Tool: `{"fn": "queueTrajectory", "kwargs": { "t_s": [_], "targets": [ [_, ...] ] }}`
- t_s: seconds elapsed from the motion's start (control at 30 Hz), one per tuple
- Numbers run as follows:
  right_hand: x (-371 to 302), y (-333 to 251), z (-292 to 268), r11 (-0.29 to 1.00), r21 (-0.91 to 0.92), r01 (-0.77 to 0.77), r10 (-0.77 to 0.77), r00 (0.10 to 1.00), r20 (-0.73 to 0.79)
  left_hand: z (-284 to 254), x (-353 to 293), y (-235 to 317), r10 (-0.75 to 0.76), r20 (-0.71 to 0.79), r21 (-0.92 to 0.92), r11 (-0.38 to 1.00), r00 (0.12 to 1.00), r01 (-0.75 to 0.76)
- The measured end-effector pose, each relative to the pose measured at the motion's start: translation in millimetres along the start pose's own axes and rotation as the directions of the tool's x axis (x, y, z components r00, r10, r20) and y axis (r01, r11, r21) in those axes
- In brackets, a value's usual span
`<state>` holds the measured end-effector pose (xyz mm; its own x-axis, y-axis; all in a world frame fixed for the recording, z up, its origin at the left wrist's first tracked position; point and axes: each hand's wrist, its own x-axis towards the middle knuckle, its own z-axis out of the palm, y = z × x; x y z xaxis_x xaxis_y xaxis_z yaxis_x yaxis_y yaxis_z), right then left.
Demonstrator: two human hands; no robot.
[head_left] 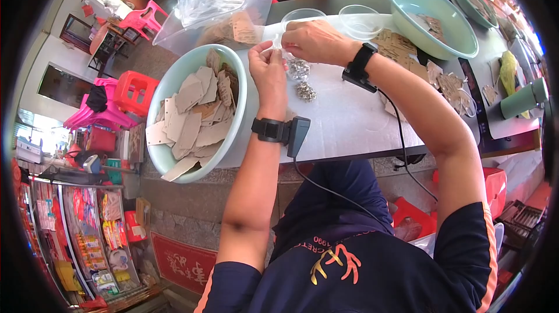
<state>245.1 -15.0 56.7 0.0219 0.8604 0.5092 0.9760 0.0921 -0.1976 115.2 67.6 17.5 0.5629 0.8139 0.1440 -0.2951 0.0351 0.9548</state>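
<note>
My two hands meet over the table's far middle, fingertips close together. My left hand [269,71] is closed, pinching a small translucent whitish piece of plastic [278,41], perhaps a little bag. The fingers of my right hand [319,42] are bent down onto the same piece from the right. Just under my hands lie two small heaps of shiny silver metal bits [305,91], too small to name. Beside my left forearm stands a pale green basin [240,100] full of grey-brown cardboard pieces [189,89]. Each wrist wears a black strapped device with a cable.
Two clear round bowls [356,21] stand beyond my hands. A clear bin [169,36] with plastic bags is at the far left. At the right are cardboard pieces with small items [402,51], another green basin [460,48] and a green bottle [524,99]. Red stools [135,93] stand left.
</note>
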Motion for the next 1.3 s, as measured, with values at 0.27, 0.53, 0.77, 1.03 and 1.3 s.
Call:
{"fn": "queueTrajectory", "kwargs": {
  "t_s": [0.27,0.53,0.77,1.03,1.3],
  "targets": [
    [1,6,6,0.987,0.146,-0.062,0.075,0.994,-0.082,2,-4,5,-0.094,-0.034,0.026,0.995,0.995,0.095],
    [5,3,11,0.973,0.184,-0.137,0.141,0.990,-0.008,4,-5,2,-0.049,-0.088,0.065,0.996,0.995,0.054],
    [5,2,-5,0.316,0.703,-0.637,0.648,0.686,0.331,-5,-13,-1,-0.084,-0.082,0.061,0.994,0.993,0.089],
    [4,-8,-4,0.905,0.346,-0.248,0.210,0.967,0.144,-4,-12,-4,-0.024,-0.052,-0.035,0.999,0.998,0.022],
    [-2,-4,9,0.986,0.075,-0.148,0.144,0.988,0.061,1,-11,3,0.026,-0.024,-0.083,0.996,0.999,-0.028]
  ]
}}
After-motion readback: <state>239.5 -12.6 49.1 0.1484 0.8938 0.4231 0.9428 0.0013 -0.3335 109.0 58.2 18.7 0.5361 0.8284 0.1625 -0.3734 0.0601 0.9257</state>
